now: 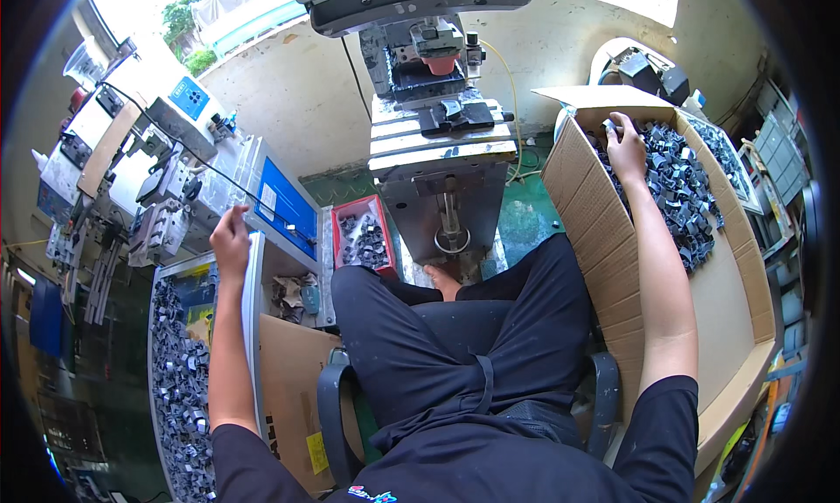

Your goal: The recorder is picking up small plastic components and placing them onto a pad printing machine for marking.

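My right hand (pixel 626 153) is over the big cardboard box (pixel 591 184) on the right, fingers bent around what looks like a small grey plastic part (pixel 609 125). Under and beside it the box holds a heap of such dark grey parts (pixel 678 188). My left hand (pixel 231 241) is raised beside the blue-panelled cabinet, fingers curled together; whatever may be in them is hidden. Ahead stands a pad printing machine (pixel 442 144) with a reddish pad (pixel 441 65) hanging above its table. One small grey part (pixel 451 109) rests on the black fixture (pixel 470 118) there.
A red tray (pixel 335 241) with several grey parts sits left of the machine. More parts fill a long tray (pixel 179 363) below my left arm. A second machine (pixel 188 101) stands at the left. Chair armrests (pixel 337 407) flank my legs; a yellow hose (pixel 512 83) hangs behind.
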`<state>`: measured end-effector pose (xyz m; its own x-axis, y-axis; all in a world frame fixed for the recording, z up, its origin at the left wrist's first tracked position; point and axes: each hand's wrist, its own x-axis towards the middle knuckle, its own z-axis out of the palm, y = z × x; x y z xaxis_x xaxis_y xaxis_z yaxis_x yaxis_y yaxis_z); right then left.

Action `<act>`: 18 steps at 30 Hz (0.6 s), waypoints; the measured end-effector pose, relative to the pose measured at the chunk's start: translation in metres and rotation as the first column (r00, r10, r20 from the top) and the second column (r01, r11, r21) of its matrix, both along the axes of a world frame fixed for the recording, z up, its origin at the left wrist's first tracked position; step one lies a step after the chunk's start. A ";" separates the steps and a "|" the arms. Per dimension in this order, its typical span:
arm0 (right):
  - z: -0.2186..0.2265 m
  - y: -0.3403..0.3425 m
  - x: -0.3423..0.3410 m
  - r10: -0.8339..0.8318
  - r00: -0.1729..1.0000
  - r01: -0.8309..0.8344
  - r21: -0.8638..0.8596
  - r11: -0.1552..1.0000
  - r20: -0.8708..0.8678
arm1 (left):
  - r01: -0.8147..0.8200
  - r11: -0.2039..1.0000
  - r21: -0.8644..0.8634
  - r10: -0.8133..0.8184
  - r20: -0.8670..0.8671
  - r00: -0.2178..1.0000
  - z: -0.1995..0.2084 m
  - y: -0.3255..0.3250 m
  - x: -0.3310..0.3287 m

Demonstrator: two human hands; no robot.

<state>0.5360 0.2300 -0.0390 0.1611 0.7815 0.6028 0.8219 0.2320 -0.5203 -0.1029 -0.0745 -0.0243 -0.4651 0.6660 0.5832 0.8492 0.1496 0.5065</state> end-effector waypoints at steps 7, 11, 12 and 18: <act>0.003 0.004 -0.004 0.092 0.995 -0.095 0.058 0.994 0.041 | 0.375 0.870 0.320 -0.484 0.412 0.772 0.063 0.081 0.124; -0.001 0.008 0.002 0.122 0.992 -0.126 0.117 0.985 0.039 | 0.398 0.756 0.520 -0.655 0.607 0.450 0.087 0.135 0.181; -0.001 0.008 0.000 0.170 0.985 -0.169 0.131 0.977 0.002 | 0.380 0.728 0.570 -0.684 0.575 0.449 0.090 0.148 0.190; 0.008 -0.001 -0.009 0.216 0.971 -0.210 0.069 0.975 -0.103 | 0.308 0.730 0.610 -0.683 0.647 0.339 0.074 0.198 0.223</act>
<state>0.5271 0.2289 -0.0306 0.0620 0.7693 0.6359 0.6894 0.4277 -0.5846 0.1200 0.1232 0.0493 -0.4708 0.7998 0.3724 -0.1167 -0.4748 0.8723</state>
